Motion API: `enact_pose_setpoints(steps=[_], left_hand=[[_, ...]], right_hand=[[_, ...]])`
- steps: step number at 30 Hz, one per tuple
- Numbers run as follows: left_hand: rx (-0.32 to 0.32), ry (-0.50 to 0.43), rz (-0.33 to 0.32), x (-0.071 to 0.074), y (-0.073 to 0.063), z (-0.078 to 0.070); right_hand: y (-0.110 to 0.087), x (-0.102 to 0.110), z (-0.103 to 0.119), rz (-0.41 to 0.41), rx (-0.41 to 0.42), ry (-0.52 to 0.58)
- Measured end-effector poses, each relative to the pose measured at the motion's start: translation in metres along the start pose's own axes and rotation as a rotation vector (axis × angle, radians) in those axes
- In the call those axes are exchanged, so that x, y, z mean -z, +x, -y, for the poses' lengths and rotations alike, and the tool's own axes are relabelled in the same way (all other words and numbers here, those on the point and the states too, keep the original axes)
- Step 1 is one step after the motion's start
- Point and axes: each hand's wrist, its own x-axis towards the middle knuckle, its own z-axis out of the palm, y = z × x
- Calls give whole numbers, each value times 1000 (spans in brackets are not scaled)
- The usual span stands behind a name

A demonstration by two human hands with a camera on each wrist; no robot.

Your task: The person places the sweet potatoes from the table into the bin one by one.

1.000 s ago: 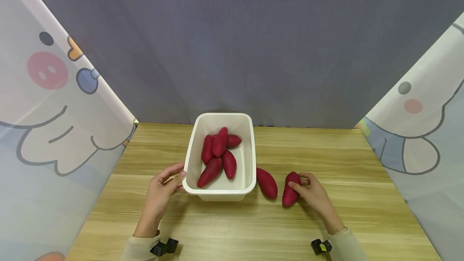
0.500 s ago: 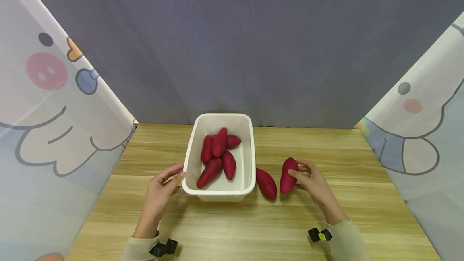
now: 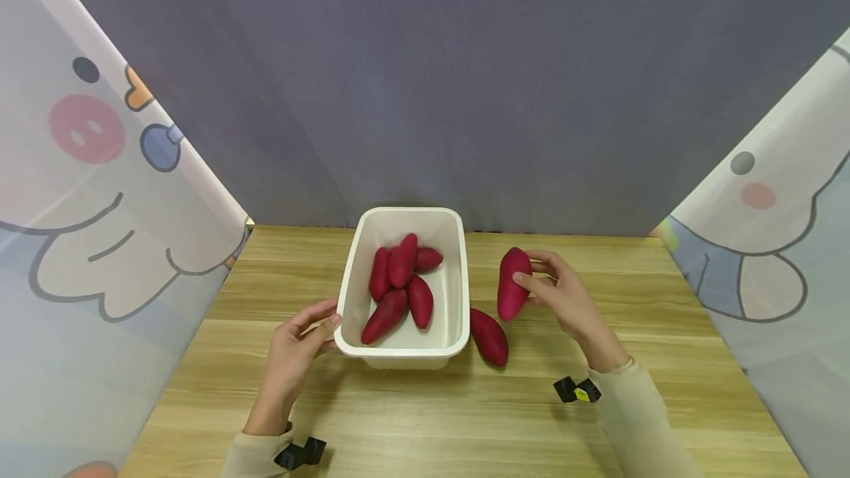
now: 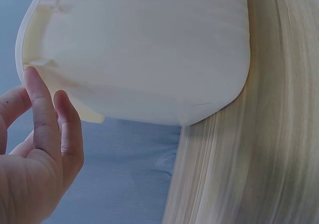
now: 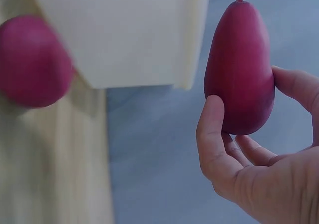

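Observation:
My right hand (image 3: 564, 297) pinches a red-skinned sweet potato (image 3: 513, 285) between thumb and fingers, raised over the table to the right of a white plastic bin (image 3: 454, 350). In the right wrist view the sweet potato (image 5: 240, 69) points its narrow end away from the palm. With thumb and fingers, my left hand (image 3: 300, 349) grips the bin's near left rim; the left wrist view shows the fingertips (image 4: 35, 79) at the rim's edge. Inside the bin lie several sweet potatoes (image 3: 402, 262). Another sweet potato (image 3: 490, 338) rests on the table against the bin's right side.
The wood-grain table (image 3: 425, 426) ends at a grey fabric backdrop (image 3: 425, 94). Pale cartoon-printed panels (image 3: 166, 227) slope along both sides. Each wrist carries a small black camera (image 3: 576, 390).
My right hand has lifted its sweet potato off the table and carried it up, forward and slightly left. My left hand and the bin stay put.

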Motion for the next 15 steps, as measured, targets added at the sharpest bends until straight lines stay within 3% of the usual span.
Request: enact_pose_setpoints(steps=[7,15], left_hand=[[0,1,-2,0,1,0],[0,-6,2,0,1,0]], right_hand=[[20,-15,35,25,54,-34],[50,-48,71,87,86,-1]])
